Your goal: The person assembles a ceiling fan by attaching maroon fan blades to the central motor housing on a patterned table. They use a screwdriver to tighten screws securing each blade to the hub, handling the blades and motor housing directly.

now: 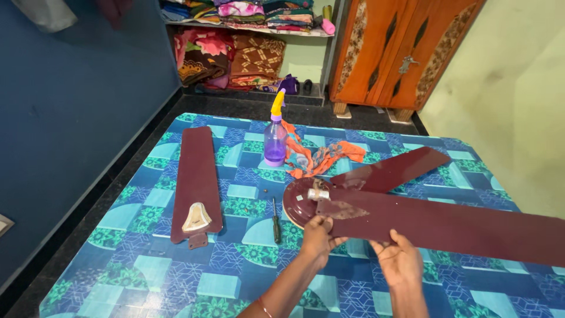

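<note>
The right hand [401,259], nearest the camera, is laid on the near edge of the long maroon fan blade [447,227], its fingers curled over it. The left hand [319,234] pinches the blade's root by the fan motor hub [301,200]. The blade is best kept flat and steadied at both points. A screwdriver [275,222] lies just left on the table [147,271]; a detached blade [196,182] and spray bottle [275,138] lie beyond.

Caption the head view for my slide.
Both hands, left and right, hold a fan blade at the motor hub; loose blade, screwdriver, spray bottle nearby.
</note>
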